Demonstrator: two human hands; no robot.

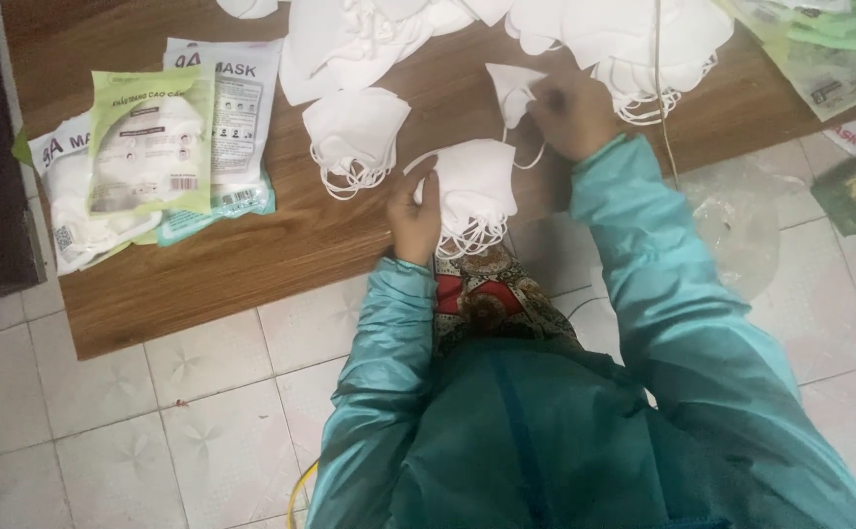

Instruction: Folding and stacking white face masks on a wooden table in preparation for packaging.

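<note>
My left hand (416, 217) presses a stack of white masks (472, 191) at the near edge of the wooden counter (251, 255), fingers clenched on its left side. My right hand (573, 113) pinches a single folded mask (511, 90) just beyond. A second small stack (354, 137) lies to the left. Farther left, sealed packets (153, 147) hold masks inside. A loose heap of masks (545, 29) spreads along the far side.
</note>
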